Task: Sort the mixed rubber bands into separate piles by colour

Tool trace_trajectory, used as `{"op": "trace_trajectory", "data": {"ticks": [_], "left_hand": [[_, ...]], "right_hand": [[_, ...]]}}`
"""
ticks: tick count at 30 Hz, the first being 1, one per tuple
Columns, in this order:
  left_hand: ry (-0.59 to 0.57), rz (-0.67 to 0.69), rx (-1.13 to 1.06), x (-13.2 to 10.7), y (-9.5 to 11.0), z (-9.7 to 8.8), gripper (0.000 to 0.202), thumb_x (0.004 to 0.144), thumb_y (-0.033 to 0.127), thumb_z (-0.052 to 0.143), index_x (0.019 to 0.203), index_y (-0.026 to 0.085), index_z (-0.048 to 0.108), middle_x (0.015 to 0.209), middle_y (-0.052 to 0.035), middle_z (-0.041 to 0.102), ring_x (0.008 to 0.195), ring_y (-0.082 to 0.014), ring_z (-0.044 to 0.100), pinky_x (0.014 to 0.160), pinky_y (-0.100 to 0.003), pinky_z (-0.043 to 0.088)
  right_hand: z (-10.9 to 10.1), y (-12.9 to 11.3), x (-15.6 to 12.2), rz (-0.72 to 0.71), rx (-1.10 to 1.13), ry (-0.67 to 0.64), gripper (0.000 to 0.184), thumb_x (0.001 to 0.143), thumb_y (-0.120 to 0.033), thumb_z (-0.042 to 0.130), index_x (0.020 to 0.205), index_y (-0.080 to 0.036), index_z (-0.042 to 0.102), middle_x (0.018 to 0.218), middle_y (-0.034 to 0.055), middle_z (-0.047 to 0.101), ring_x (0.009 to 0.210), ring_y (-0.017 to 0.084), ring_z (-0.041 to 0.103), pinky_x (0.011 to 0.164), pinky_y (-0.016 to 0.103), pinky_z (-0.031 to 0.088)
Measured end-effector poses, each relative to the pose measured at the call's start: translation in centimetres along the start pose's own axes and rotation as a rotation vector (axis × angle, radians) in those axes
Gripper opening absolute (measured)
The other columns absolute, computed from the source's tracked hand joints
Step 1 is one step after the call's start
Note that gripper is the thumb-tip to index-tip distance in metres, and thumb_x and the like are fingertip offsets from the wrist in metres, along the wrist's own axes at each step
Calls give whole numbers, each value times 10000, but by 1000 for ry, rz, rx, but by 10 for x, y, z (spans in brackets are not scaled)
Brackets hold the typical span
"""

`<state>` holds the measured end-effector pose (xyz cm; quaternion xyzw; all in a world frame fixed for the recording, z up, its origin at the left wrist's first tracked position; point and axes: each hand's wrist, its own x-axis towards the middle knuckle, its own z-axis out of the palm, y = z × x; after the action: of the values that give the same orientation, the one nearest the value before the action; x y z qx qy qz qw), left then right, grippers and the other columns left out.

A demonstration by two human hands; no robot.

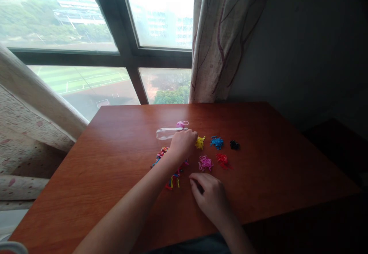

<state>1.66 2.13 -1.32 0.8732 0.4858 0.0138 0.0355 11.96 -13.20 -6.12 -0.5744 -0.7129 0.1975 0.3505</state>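
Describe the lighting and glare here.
In the head view, daylight washes out the upper right window pane, pale glare lies on the tabletop near its far edge, the wall at right sinks into darkness, and the small black pile shows little detail.

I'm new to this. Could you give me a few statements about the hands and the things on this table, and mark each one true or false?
1. The left hand is beside the yellow pile. True.
2. The right hand is at the black pile. False: the right hand is just below the pink pile, well away from the black pile.
3. The blue pile lies between the yellow and black piles. True.
4. The clear container stands upright. False: the clear container lies flat.
5. The left forearm hides part of the mixed pile. True.
6. The red pile is left of the pink one. False: the red pile is to its right.
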Motion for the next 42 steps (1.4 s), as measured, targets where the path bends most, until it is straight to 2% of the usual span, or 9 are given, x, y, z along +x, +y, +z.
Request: {"op": "trace_trajectory", "data": {"ticks": [8,14,19,22,29,33,38,42], "left_hand": [[18,9,-35,-6,0,-5,224,906,136,463,975,147,676,916,-128,703,875,-268,705,722,-337,518],[13,33,-108,-28,4,-18,255,945,231,418,997,177,662,966,-106,704,844,-243,696,702,-322,511],[-61,111,-193,-46,16,-20,146,849,229,555,907,236,689,897,-37,729,800,-209,695,665,-273,503],[-88,113,-229,-47,21,-15,131,803,206,594,869,244,700,874,-34,734,787,-207,695,663,-271,508],[-51,93,-315,-50,17,-15,115,804,236,607,872,237,699,849,-32,733,759,-196,681,659,-261,488],[18,58,-382,-73,0,-15,168,869,205,525,900,225,690,829,-19,725,757,-165,657,669,-244,467],[214,-53,-645,-122,-28,0,152,888,230,538,892,201,687,781,-20,712,678,-139,619,628,-226,456],[318,-155,-694,-159,-44,12,154,899,266,543,859,202,677,734,-1,701,611,-129,609,582,-214,462]], "right_hand": [[0,0,0,1,-18,-6,219,895,-138,501,945,-225,696,877,36,727,801,181,677,768,263,494],[1,1,0,-4,-21,2,211,904,-145,501,931,-226,694,867,33,723,788,173,671,758,255,481],[2,0,-2,-22,-76,-16,206,903,-134,492,900,-225,676,835,30,713,774,177,662,726,254,450],[2,0,-3,-33,-104,-18,201,907,-138,487,882,-220,669,803,28,704,750,179,656,689,254,429],[2,0,-1,-20,-81,-13,207,914,-155,476,858,-213,667,781,33,696,734,182,644,674,258,416],[0,-2,-1,-1,-30,-21,211,909,-140,477,916,-221,672,844,33,709,779,182,651,723,261,438],[0,-2,-1,-1,-59,-37,206,910,-139,492,921,-229,678,849,26,715,781,176,660,742,258,461],[1,-1,-2,-8,-78,-19,201,906,-141,505,912,-232,685,866,27,721,789,173,667,759,254,475]]}}
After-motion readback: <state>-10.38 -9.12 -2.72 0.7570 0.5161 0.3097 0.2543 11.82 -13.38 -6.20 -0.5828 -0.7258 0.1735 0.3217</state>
